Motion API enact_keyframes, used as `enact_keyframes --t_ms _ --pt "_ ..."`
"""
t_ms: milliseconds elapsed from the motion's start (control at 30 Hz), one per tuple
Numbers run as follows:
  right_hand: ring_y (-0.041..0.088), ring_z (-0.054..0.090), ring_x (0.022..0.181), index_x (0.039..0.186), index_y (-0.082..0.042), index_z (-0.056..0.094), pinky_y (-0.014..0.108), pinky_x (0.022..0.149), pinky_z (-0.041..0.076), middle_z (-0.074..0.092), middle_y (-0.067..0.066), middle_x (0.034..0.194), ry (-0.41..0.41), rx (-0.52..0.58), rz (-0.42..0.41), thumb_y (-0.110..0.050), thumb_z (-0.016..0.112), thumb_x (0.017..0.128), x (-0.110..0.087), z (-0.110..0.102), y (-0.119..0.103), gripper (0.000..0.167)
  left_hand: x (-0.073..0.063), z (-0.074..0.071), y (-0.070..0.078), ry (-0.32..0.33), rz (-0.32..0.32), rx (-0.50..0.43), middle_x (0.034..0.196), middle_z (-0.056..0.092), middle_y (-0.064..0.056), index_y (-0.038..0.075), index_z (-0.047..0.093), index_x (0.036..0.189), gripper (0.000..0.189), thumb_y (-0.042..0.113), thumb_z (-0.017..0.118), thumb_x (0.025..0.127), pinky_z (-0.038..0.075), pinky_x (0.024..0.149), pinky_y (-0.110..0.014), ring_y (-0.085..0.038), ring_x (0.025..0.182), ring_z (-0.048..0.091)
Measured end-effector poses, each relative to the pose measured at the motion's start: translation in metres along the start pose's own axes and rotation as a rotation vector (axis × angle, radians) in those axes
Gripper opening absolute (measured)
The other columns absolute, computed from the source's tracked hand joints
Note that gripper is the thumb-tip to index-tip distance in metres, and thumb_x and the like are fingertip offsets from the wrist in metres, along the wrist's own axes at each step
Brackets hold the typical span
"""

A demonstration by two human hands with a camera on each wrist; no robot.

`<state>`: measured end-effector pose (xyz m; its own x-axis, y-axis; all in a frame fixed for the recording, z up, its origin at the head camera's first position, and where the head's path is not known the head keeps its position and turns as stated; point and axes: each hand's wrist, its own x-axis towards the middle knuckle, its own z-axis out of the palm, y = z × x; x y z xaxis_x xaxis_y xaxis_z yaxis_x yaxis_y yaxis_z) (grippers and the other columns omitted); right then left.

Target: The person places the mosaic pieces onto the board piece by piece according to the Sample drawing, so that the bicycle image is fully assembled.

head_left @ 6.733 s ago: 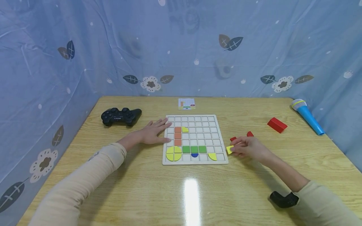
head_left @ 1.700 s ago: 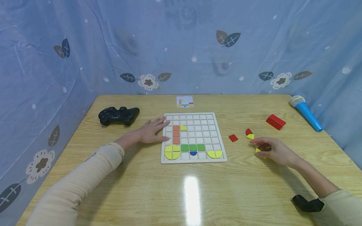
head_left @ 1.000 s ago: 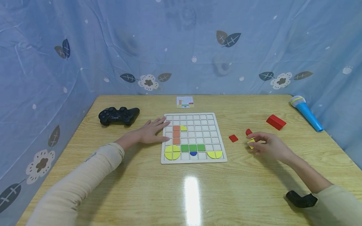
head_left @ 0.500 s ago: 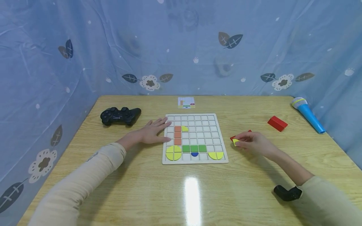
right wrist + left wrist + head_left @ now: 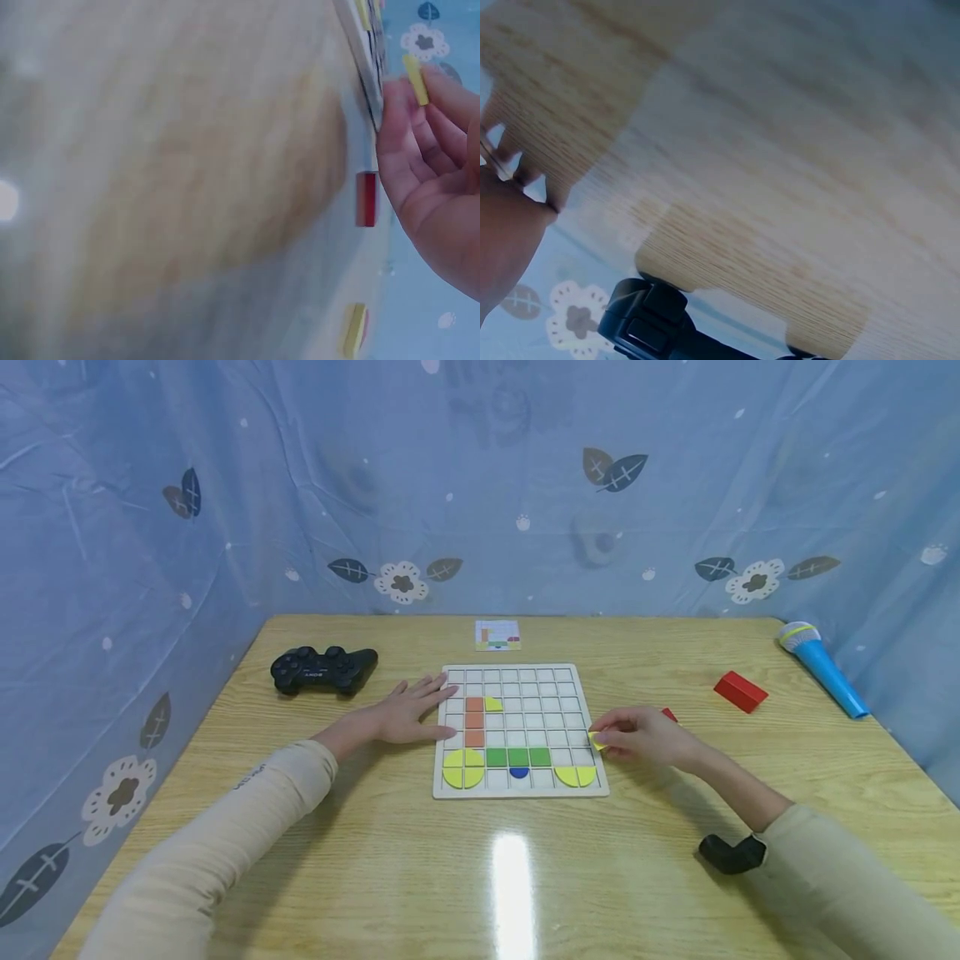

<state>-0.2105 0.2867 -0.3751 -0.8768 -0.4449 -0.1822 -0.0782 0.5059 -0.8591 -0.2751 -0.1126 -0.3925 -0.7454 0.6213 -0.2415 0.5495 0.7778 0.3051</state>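
My right hand [image 5: 645, 737] pinches a yellow quarter-circle tile [image 5: 415, 79] between thumb and fingers, right at the right edge of the white grid board [image 5: 531, 706]. My left hand [image 5: 408, 714] lies with spread fingers over the board's left rim. On the board are three orange squares [image 5: 474, 721] in a column, a lone yellow quarter [image 5: 492, 704], and a yellow circle [image 5: 453, 760] of quarters. Three green squares [image 5: 517, 757] form a row above a blue half-circle [image 5: 519, 772]. A yellow half-circle [image 5: 574, 776] of two quarters fills the lower right.
A red tile [image 5: 366, 199] and another yellow tile [image 5: 355, 330] lie near my right hand. A red piece [image 5: 670, 715] shows behind it. Around stand a pattern card [image 5: 497, 636], black game controller [image 5: 322, 670], red block [image 5: 741, 691] and blue toy microphone [image 5: 828, 675].
A second yellow quarter has joined the one at the board's lower right. My right hand then took another yellow quarter from the table and carried it left. My left hand stayed put.
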Motion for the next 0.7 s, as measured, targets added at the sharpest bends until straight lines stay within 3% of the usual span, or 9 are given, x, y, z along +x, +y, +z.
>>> enact_keyframes --t_ms 133,300,433,700 --pt "0.021 0.066 0.083 0.112 0.010 0.063 0.032 0.072 0.056 0.068 0.013 0.095 -0.053 0.035 -0.024 -0.008 0.064 0.092 0.006 -0.001 -0.005 0.027 -0.001 0.000 0.000 0.006 0.008 -0.009 0.159 -0.005 -0.003 0.024 0.008 0.155 0.084 0.067 0.041 0.091 -0.005 0.111 -0.053 -0.026 0.144 -0.004" --pt "0.021 0.066 0.077 0.109 0.010 0.065 0.031 0.066 0.054 0.069 0.012 0.089 -0.081 0.032 0.007 -0.008 0.066 0.090 0.013 -0.003 -0.011 0.026 -0.002 -0.001 0.001 0.013 0.010 -0.008 0.159 -0.004 -0.004 0.023 0.008 0.155 0.083 0.066 0.042 0.091 -0.005 0.111 -0.053 -0.027 0.144 -0.003" --pt "0.019 0.064 0.076 0.110 0.006 0.067 0.029 0.066 0.053 0.070 0.010 0.090 -0.118 -0.006 0.021 -0.011 0.069 0.089 0.018 -0.003 -0.017 0.027 -0.002 0.000 0.001 0.011 0.009 -0.007 0.159 -0.005 -0.003 0.024 0.008 0.155 0.083 0.065 0.041 0.092 -0.005 0.111 -0.053 -0.027 0.144 -0.004" --pt "0.014 0.060 0.076 0.104 0.001 0.071 0.027 0.067 0.052 0.070 0.007 0.093 -0.210 -0.105 -0.038 -0.009 0.072 0.086 0.033 0.001 -0.022 0.021 -0.002 0.000 0.002 0.012 0.008 -0.006 0.159 -0.005 -0.003 0.024 0.009 0.155 0.083 0.065 0.042 0.092 -0.005 0.111 -0.053 -0.027 0.144 -0.003"
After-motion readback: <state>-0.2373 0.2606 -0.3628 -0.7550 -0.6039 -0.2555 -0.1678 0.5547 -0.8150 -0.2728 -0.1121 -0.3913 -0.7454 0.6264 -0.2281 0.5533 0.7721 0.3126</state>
